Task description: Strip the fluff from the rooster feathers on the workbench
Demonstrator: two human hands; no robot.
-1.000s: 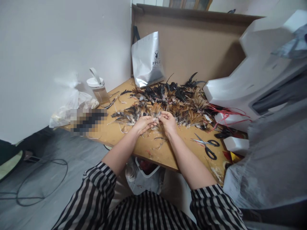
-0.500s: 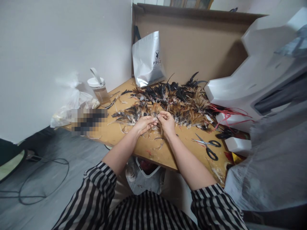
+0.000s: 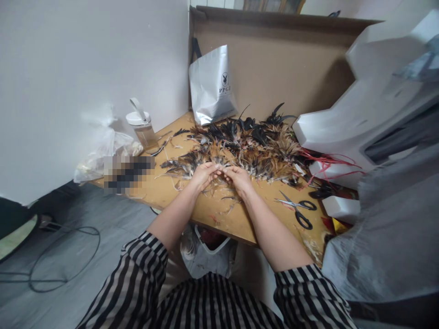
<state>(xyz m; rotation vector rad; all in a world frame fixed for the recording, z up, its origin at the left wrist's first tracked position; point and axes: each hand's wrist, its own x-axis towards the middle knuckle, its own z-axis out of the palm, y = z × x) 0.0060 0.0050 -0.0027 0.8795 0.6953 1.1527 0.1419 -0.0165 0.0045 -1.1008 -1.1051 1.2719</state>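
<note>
Far out to the left of the fingers, a clear plastic bag [image 3: 103, 153] is being kept at the table [image 3: 161, 192] edge. A lidded bottle [image 3: 142, 128] is standing upright just past it, against the wall.

The left hand [image 3: 205, 174] is being held palm-down above the table. Its fingers [image 3: 214, 170] are being drawn in narrow, with the tips closed toward the thumb. A small pale feather [image 3: 221, 169] is being pinched at those tips. The same feather is being gripped from the other side by the right hand [image 3: 240, 179], whose fingers [image 3: 230, 172] are likewise being curled in tight. The two sets of fingertips are being kept almost touching.

The feather is being held between the two hands, just above the near edge of the feather pile [image 3: 260, 148]. Its long axis is being kept roughly level, running from the left fingertips across to the right ones. Which end is the quill cannot be told, as the piece is too small.

Beyond the fingertips and off to their right, the brown and black pile is being left spread across the table, up to a silver bag [image 3: 211, 87] leaning on the cardboard [image 3: 284, 59]. Loose scraps are lying under the wrists.

To the right of the right-hand fingers, well apart from them, black-handled scissors [image 3: 299, 211] are lying flat, blades pointing back toward the hand. Farther right, red wires [image 3: 325, 162] are trailing from under white foam blocks [image 3: 343, 123].
</note>
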